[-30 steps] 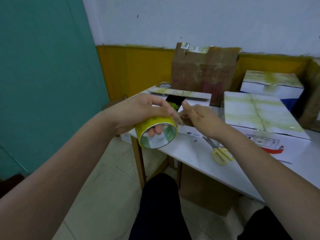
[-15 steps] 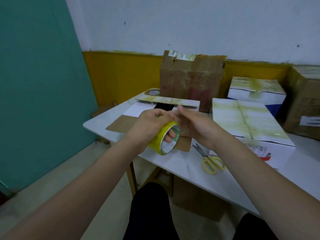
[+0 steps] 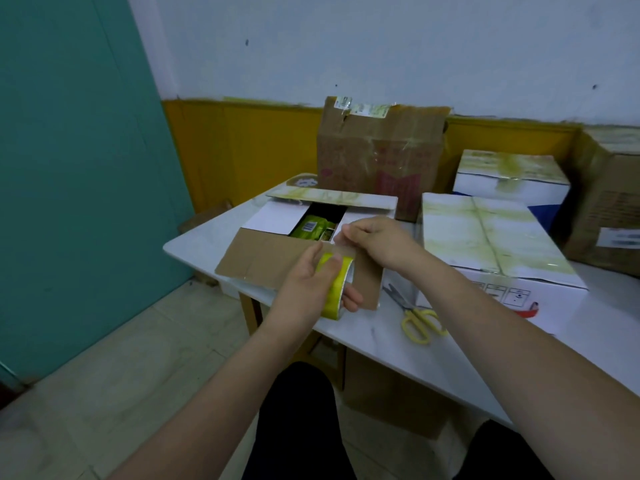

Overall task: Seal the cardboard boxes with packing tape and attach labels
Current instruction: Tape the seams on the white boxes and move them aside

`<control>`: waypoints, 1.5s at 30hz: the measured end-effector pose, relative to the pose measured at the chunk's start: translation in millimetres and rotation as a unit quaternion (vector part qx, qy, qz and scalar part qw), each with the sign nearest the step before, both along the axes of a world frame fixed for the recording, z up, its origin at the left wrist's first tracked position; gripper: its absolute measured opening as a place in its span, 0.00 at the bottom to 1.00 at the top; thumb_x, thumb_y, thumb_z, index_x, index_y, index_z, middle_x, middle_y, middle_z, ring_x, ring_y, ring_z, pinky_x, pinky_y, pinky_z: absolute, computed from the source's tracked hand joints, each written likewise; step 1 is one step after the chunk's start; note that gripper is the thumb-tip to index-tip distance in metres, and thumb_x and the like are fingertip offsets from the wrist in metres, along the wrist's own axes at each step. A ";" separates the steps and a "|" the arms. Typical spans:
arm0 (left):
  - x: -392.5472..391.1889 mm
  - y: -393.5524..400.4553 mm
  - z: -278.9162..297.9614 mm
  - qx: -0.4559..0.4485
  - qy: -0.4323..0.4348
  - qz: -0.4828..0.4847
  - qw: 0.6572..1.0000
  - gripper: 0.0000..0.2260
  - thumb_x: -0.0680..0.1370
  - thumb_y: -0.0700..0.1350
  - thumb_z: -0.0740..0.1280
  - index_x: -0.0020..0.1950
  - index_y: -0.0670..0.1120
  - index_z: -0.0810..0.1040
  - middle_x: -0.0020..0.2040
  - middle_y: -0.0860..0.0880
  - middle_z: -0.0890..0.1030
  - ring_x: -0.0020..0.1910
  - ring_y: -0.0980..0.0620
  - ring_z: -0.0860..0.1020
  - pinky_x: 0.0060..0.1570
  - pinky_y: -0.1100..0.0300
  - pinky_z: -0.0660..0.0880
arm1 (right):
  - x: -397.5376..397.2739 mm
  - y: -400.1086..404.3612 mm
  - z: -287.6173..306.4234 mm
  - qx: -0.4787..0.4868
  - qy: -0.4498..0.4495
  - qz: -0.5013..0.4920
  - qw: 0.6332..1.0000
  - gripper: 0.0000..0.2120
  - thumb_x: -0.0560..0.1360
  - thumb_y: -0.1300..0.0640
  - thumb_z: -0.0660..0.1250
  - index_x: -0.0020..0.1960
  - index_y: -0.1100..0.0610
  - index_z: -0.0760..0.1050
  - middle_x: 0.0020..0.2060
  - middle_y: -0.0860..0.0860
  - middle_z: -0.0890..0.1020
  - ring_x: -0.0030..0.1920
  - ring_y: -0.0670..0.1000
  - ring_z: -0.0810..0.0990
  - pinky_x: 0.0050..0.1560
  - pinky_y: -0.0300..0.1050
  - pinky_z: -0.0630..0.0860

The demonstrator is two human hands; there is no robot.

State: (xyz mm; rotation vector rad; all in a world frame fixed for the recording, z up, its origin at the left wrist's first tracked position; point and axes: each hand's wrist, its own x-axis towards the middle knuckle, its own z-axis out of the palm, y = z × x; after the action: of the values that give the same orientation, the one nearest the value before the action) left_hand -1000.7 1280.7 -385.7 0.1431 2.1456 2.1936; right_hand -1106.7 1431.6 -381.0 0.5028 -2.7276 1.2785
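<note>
Head view, with the open box (image 3: 311, 233) as landmark. Sits at the near left corner of the white table (image 3: 388, 337), flaps spread: brown near flap (image 3: 263, 263) folded out toward the camera, pale far flap (image 3: 332, 197) tipped back, green packets (image 3: 311, 227) visible inside.

Over the near flap: left hand (image 3: 308, 284) curled round the yellow tape roll (image 3: 334, 289), thumb on the outer band, fingers hooked through the core. Just right of it, above the box's right edge: right hand (image 3: 377, 242), thumb and forefinger pinched together at what looks like the tape's free end; the strip itself too faint to make out.

Right of the open box, on the tabletop: yellow-handled scissors (image 3: 415, 317), blades pointing back toward the flap. Further right: closed white box (image 3: 491, 244), top seam taped. Behind the open box, against the yellow wall panel: tall brown carton (image 3: 377, 154). Behind the closed white box: second white box (image 3: 509, 178). At far right: another brown carton (image 3: 609, 199) bearing a white label (image 3: 618, 237).
</note>
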 end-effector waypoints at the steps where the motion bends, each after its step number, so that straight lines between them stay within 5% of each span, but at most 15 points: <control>1: 2.4 0.7 -0.4 -0.013 -0.009 0.004 1.000 0.21 0.85 0.47 0.59 0.78 0.51 0.59 0.30 0.45 0.83 0.27 0.52 0.80 0.30 0.63 0.77 | -2.0 -0.7 -0.4 0.002 0.002 0.003 1.000 0.16 0.83 0.49 0.62 0.50 0.57 0.85 0.44 0.47 0.84 0.42 0.38 0.79 0.40 0.26 0.70; 5: 13.9 7.3 -6.2 -0.027 -0.064 0.019 0.997 0.27 0.85 0.49 0.59 0.82 0.46 0.53 0.31 0.43 0.84 0.25 0.53 0.80 0.28 0.65 0.76 | -11.6 2.2 -5.0 -0.066 -0.018 0.001 0.998 0.16 0.83 0.55 0.62 0.47 0.61 0.85 0.41 0.50 0.84 0.36 0.35 0.80 0.42 0.28 0.73; 8: 14.9 9.5 -11.3 -0.025 -0.069 0.027 0.997 0.27 0.85 0.49 0.59 0.82 0.45 0.53 0.29 0.45 0.83 0.24 0.54 0.80 0.27 0.65 0.76 | -18.9 5.0 -4.7 -0.038 -0.050 0.009 0.998 0.13 0.82 0.54 0.64 0.45 0.55 0.85 0.41 0.48 0.85 0.42 0.41 0.82 0.52 0.40 0.78; 12: 13.1 13.4 -11.8 -0.033 -0.081 0.034 0.996 0.27 0.85 0.50 0.59 0.81 0.46 0.53 0.30 0.45 0.83 0.25 0.53 0.81 0.28 0.65 0.77 | -20.1 6.7 3.0 0.010 -0.068 0.020 0.997 0.14 0.82 0.53 0.63 0.47 0.56 0.85 0.43 0.48 0.85 0.48 0.46 0.82 0.55 0.42 0.77; 14: 11.6 15.8 -13.4 -0.027 -0.094 0.042 0.994 0.27 0.85 0.50 0.60 0.81 0.45 0.54 0.31 0.44 0.84 0.26 0.53 0.81 0.27 0.65 0.76 | -17.8 5.4 8.3 0.061 -0.056 0.013 0.996 0.16 0.83 0.51 0.62 0.47 0.56 0.85 0.42 0.49 0.86 0.45 0.47 0.81 0.48 0.42 0.76; 17: 8.7 17.9 -17.1 -0.015 -0.116 0.051 0.992 0.27 0.85 0.49 0.60 0.81 0.44 0.56 0.33 0.41 0.84 0.25 0.52 0.81 0.27 0.65 0.76 | -18.3 1.6 7.8 0.121 -0.047 -0.003 0.992 0.20 0.83 0.53 0.62 0.32 0.50 0.78 0.22 0.42 0.76 0.30 0.43 0.71 0.31 0.37 0.65; 19: 8.1 17.8 -19.4 -0.012 -0.124 0.054 0.991 0.26 0.85 0.49 0.60 0.81 0.44 0.57 0.35 0.40 0.84 0.25 0.52 0.81 0.27 0.65 0.76 | -21.9 -1.1 3.3 0.133 -0.044 -0.016 0.990 0.23 0.82 0.54 0.63 0.27 0.52 0.72 0.18 0.47 0.72 0.27 0.45 0.66 0.30 0.40 0.62; 23: 5.5 17.8 -22.3 -0.017 -0.122 0.055 0.991 0.24 0.85 0.49 0.60 0.80 0.45 0.59 0.37 0.38 0.85 0.25 0.51 0.81 0.27 0.63 0.77 | -27.6 1.8 -2.4 0.145 -0.042 -0.013 0.988 0.22 0.81 0.51 0.65 0.29 0.58 0.74 0.26 0.58 0.71 0.29 0.48 0.66 0.33 0.44 0.61; 26: 6.9 19.5 -23.3 -0.018 -0.116 0.045 0.992 0.24 0.85 0.50 0.59 0.80 0.46 0.58 0.34 0.40 0.84 0.24 0.52 0.80 0.26 0.64 0.77 | -28.6 2.5 1.6 0.176 -0.054 0.006 0.983 0.20 0.81 0.49 0.65 0.46 0.66 0.82 0.43 0.65 0.81 0.38 0.56 0.76 0.37 0.45 0.67; 29: 7.4 18.6 -24.0 -0.027 -0.108 0.044 0.993 0.25 0.85 0.50 0.58 0.81 0.46 0.57 0.34 0.41 0.84 0.24 0.52 0.80 0.26 0.66 0.75 | -32.8 4.2 9.1 0.159 -0.064 -0.001 0.985 0.18 0.78 0.48 0.69 0.57 0.63 0.82 0.55 0.60 0.83 0.55 0.59 0.80 0.52 0.53 0.78; 33: 8.7 17.7 -24.4 -0.034 -0.101 0.046 0.993 0.26 0.85 0.51 0.58 0.81 0.46 0.55 0.35 0.41 0.84 0.26 0.52 0.80 0.27 0.66 0.76 | -35.6 4.7 15.5 0.161 -0.075 0.011 0.984 0.12 0.78 0.53 0.70 0.59 0.55 0.83 0.58 0.49 0.81 0.55 0.48 0.77 0.44 0.35 0.73; 37: 10.3 19.0 -24.7 -0.034 -0.101 0.047 0.993 0.26 0.85 0.52 0.57 0.81 0.47 0.55 0.35 0.42 0.84 0.26 0.53 0.81 0.27 0.66 0.76 | -43.7 0.5 5.6 0.208 -0.040 -0.006 0.977 0.13 0.79 0.66 0.63 0.55 0.55 0.84 0.61 0.53 0.81 0.62 0.52 0.77 0.54 0.43 0.76; 41: 9.5 19.4 -25.6 -0.030 -0.104 0.053 0.993 0.26 0.85 0.52 0.58 0.81 0.47 0.55 0.33 0.43 0.84 0.26 0.53 0.81 0.27 0.65 0.76 | -42.4 5.2 13.5 0.212 0.020 -0.001 0.977 0.05 0.76 0.59 0.71 0.50 0.56 0.84 0.47 0.49 0.83 0.52 0.49 0.80 0.50 0.40 0.74; 45: 8.5 20.0 -29.4 -0.032 -0.109 0.060 0.992 0.24 0.85 0.53 0.58 0.79 0.48 0.58 0.33 0.44 0.84 0.26 0.52 0.81 0.28 0.65 0.76 | -21.2 7.2 15.2 0.161 0.026 0.031 0.986 0.08 0.77 0.48 0.71 0.41 0.49 0.83 0.35 0.38 0.80 0.38 0.36 0.78 0.37 0.29 0.69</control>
State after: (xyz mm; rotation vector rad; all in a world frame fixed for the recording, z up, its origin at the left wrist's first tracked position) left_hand -992.2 1300.7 -415.2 -0.2241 2.1495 2.0857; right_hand -1128.0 1438.8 -365.7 0.6403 -2.9072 0.8221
